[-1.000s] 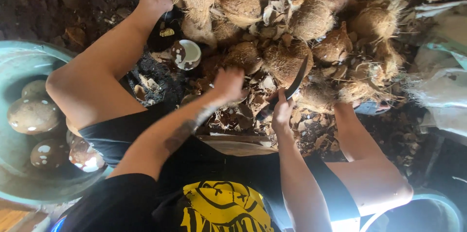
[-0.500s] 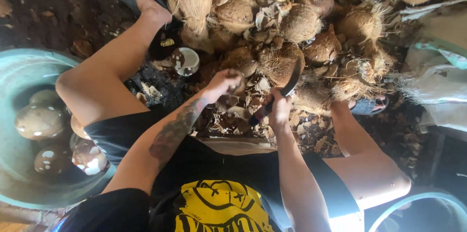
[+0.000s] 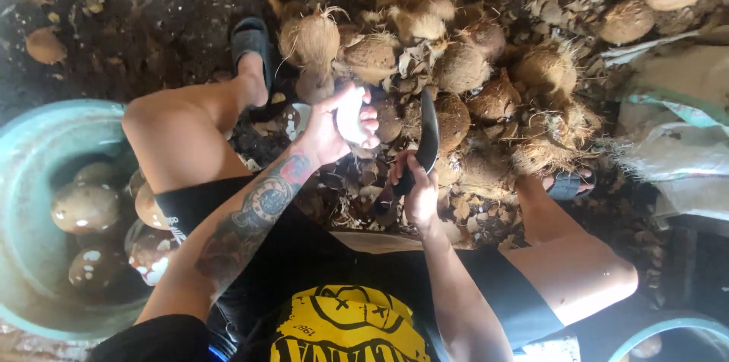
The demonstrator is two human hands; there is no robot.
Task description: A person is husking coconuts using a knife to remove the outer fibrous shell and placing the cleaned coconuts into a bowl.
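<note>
My left hand [image 3: 334, 128] grips a white piece of coconut [image 3: 351, 115] just in front of my knees. To its right, my right hand [image 3: 414, 191] is closed on the handle of a dark curved knife [image 3: 427, 134], blade pointing away from me toward the pile. A heap of brown husked coconuts [image 3: 456, 66] lies on the ground right beyond both hands. The two hands are a short gap apart and not touching.
A teal basin [image 3: 30, 149] at my left holds several peeled coconuts [image 3: 83, 206] in water. Another basin rim [image 3: 668, 331] shows at bottom right. White sacks [image 3: 676, 126] lie at the right. My sandalled feet [image 3: 254, 50] rest on dark ground strewn with husk scraps.
My left hand has lifted from the husk scraps and now holds a white coconut piece. The knife blade has swung upright. The view has tilted down toward the pile.
</note>
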